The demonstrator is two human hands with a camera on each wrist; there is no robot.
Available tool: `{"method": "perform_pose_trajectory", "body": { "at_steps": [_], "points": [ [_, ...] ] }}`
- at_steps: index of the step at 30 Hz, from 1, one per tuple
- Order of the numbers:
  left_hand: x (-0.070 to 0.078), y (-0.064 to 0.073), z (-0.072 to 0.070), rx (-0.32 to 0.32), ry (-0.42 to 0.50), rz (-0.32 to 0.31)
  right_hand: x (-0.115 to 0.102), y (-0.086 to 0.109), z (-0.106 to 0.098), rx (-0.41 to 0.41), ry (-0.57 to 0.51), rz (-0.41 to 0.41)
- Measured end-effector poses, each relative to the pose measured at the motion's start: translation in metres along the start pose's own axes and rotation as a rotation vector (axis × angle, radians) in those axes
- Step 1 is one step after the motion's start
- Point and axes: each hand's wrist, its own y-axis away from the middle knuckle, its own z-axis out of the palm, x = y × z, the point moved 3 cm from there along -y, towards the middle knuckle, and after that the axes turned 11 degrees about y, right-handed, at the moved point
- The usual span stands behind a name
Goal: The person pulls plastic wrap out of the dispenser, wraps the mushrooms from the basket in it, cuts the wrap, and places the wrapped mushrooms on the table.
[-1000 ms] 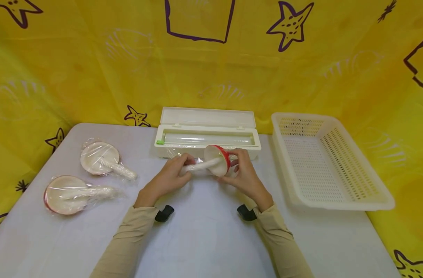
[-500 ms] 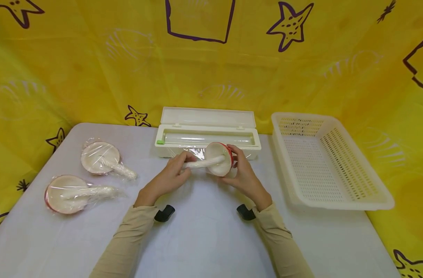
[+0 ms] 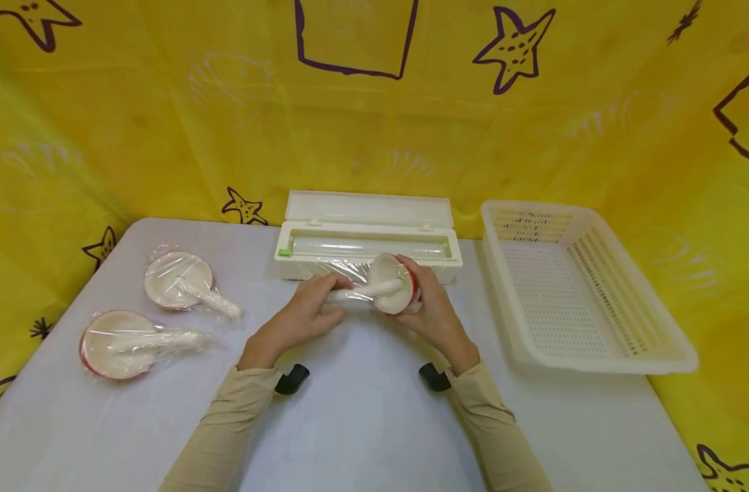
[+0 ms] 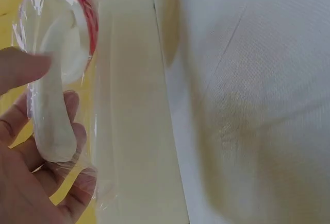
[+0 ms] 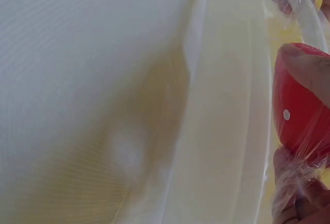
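Note:
Both hands hold up a toy mushroom [image 3: 391, 285] with a white curved stem [image 4: 54, 126], in clear cling film. Its red cap [image 5: 299, 105] shows a white spot in the right wrist view; its pale hollow underside faces left. My left hand [image 3: 301, 314] holds the stem, thumb across its front and fingers behind it. Round the back of the cap curls my right hand [image 3: 436, 307], its thumb on the red side. Loose film gathers at the stem's end in the left wrist view and by the right fingers.
Behind the hands stands a white cling film dispenser [image 3: 368, 268], lid raised, with a roll [image 3: 368, 246] inside. Two film-wrapped mushrooms, one farther back [image 3: 178, 280] and one nearer [image 3: 116, 345], lie at the left. A white perforated basket [image 3: 516, 335] stands at the right.
The cap has shifted slightly right and turned so more of its underside faces the head camera. My right hand has wrapped further round it; the left thumb has moved along the stem.

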Motion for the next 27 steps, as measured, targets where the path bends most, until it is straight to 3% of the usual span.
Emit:
{"method": "perform_pose_trajectory", "body": {
  "at_steps": [8, 18, 27],
  "points": [
    [0.002, -0.002, 0.002, 0.107, -0.100, 0.117, 0.001, -0.001, -0.005, 0.007, -0.006, 0.015],
    [0.010, -0.003, -0.011, 0.139, -0.092, 0.150, 0.005, -0.014, -0.015, -0.007, -0.045, 0.055],
    [0.015, -0.015, -0.021, 0.112, -0.098, 0.184, 0.000, -0.031, -0.026, -0.033, -0.049, 0.000]
  ]
}}
